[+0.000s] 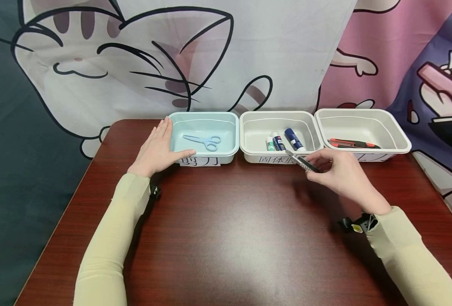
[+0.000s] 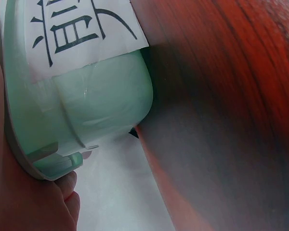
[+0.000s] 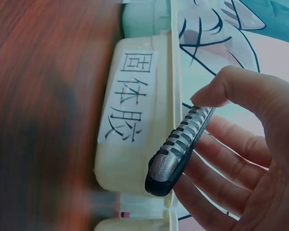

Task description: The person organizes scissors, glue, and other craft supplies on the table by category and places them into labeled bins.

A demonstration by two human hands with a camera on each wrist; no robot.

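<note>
My right hand (image 1: 338,174) pinches a black and silver utility knife (image 1: 302,161) between thumb and fingers. It hangs just in front of the middle cream bin (image 1: 250,158), its far end overlapping the front rim in the head view. Up close in the right wrist view, the knife (image 3: 178,149) shows a ribbed silver grip. At the left corner of the light blue bin (image 1: 227,160), my left hand (image 1: 154,148) rests with straight fingers along the side and the thumb across the front rim. Light blue scissors (image 1: 204,140) lie inside that bin.
Three glue sticks (image 1: 294,139) lie in the middle bin. The right cream bin (image 1: 399,148) contains red and black utility knives (image 1: 356,144). All three bins stand in a row at the back of the brown table (image 1: 226,238), against a printed curtain (image 1: 287,51).
</note>
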